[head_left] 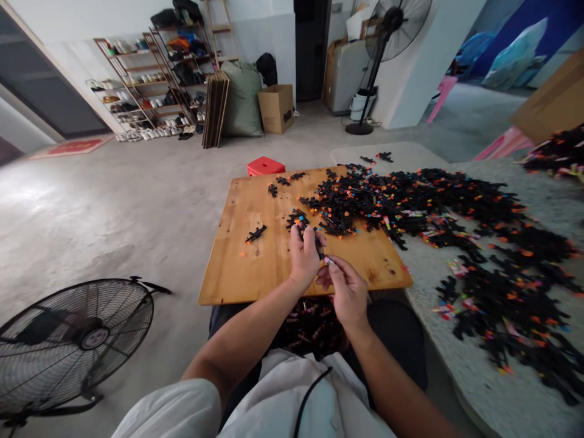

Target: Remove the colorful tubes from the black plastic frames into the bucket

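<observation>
Both forearms reach forward and inward; hands meet above the near part of the wooden desk (246, 267). Left hand (305, 255) is slightly farther out, thumb uppermost, fingers curled. Right hand (350, 292) is nearer the body, angled forward-left, thumb and fingertips brought together.

Left grip: closed around a black toy gun (319, 246), largely hidden by the fingers. Right grip: narrow, pinching a small pink-and-white piece (327, 260) at the gun's near end. Visible part of the gun slants from the left fingers down toward the right fingertips; cannot tell which way its muzzle points.

Left of the hands, a loose toy gun (256, 233) lies diagonally, orange end toward near-left. Beyond and to the right: a heap of toy guns (347, 198), axes mixed.
</observation>
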### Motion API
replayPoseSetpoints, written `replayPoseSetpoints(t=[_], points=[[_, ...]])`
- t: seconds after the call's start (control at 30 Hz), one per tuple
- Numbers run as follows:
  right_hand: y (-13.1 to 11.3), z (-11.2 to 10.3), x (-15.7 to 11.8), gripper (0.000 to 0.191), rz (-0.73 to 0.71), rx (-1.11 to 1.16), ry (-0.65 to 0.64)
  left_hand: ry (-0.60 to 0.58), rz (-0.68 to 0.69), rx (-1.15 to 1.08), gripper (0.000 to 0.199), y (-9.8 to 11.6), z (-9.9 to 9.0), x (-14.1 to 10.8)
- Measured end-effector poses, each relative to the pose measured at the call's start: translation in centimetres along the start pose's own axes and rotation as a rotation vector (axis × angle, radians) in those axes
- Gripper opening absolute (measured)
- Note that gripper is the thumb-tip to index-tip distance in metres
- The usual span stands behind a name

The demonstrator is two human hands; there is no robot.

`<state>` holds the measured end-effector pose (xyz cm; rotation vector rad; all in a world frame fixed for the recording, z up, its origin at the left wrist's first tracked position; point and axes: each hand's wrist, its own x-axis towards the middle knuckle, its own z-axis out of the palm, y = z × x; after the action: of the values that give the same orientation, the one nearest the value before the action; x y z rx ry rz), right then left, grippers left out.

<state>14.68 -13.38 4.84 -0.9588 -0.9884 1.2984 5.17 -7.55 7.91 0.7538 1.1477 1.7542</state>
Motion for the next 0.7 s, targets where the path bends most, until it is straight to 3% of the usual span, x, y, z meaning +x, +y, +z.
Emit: replayPoseSetpoints(t=[0.17,0.3,0.5,0.7], points=[[0.1,0.3,0.2,0.032,0.13,0.208,0.054,0.022,-0.094,-0.042,0.032,0.1,0.1,0.2],[0.0,0.4,0.5,0.033,0.176,0.281,0.08,0.016,-0.093,-0.041,0.032,0.0,0.1,0.2],[0.3,0.5,0.2,0.035,0.14,0.206,0.071,0.009,-0.024,0.006,0.035,-0.1,0.1,-0.2],[0.2,0.5,-0.6,0.033,-0.014,-0.036,0.099,-0.005,0.009,-0.02,0.036,-0.4,-0.1,-0.2]])
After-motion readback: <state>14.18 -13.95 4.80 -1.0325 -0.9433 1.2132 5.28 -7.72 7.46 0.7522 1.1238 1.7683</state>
